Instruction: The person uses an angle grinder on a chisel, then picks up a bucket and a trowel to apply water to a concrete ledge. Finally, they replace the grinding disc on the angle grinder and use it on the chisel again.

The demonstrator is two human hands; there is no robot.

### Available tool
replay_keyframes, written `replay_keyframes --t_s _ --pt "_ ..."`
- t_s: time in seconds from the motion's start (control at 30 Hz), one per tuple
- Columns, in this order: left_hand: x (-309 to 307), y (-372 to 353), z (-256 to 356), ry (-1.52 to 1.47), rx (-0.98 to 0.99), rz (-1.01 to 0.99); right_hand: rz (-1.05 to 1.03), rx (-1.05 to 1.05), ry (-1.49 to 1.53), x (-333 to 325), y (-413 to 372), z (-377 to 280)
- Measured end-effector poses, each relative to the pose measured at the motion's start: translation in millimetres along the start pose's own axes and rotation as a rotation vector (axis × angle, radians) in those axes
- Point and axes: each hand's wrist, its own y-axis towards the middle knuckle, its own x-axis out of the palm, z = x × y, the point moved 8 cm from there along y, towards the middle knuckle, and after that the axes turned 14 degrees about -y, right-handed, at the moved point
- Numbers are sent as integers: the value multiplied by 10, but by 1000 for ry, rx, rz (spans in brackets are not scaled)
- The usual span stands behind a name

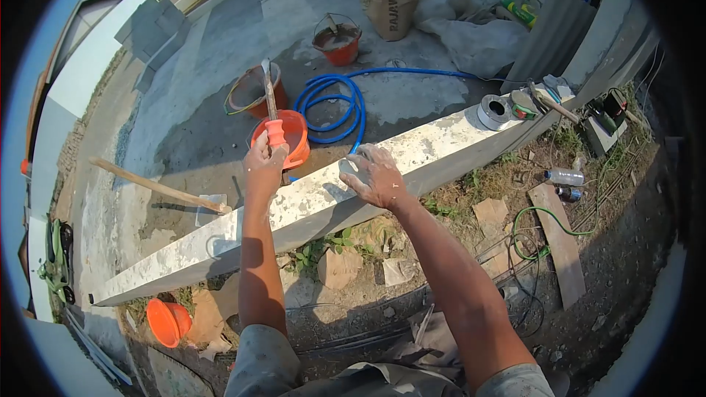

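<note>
My left hand [265, 165] is closed round the orange grip of a long, narrow hand tool [271, 95] held upright. Its shaft is smeared with grey and its tip looks whitish. Just behind it stands an orange bucket [296, 148]. My right hand [381, 179], dusty with grey, is curled over the top of a low white wall [434, 136]. Between its thumb and fingers shows a pale grey rounded patch; I cannot tell what it is.
A wooden handle [158, 185] leans over the wall at left. Beyond lie a coiled blue hose [353, 106], a mortar bucket [338, 44] and a paper sack [391, 0]. A white spool [494, 112] and hammer [553, 106] rest on the wall. Nearer are an orange bowl [168, 322] and a plank [559, 246].
</note>
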Motion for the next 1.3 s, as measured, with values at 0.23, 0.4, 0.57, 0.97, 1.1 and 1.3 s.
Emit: replay_keyframes --t_s 0.23,0.4,0.57,0.97,1.1,1.3 --pt "1545 -1882 -226 -205 -171 -370 -210 344 -14 -1916 -1932 767" --pt "2650 -3109 -543 -363 -215 -646 -26 583 -426 -3780 -3828 1113" --pt "3504 -4223 -471 -372 -227 -987 227 1139 -332 -4713 -5465 675" --pt "4235 -5785 -715 -297 -553 -1569 560 1257 -516 -4972 -6155 -601" --pt "4440 -6153 -1019 -183 -616 -1649 786 1325 -363 -5135 -6359 -829" --pt "4747 -6536 -1169 -239 -974 -1717 1051 1263 68 -5134 -7365 -950"
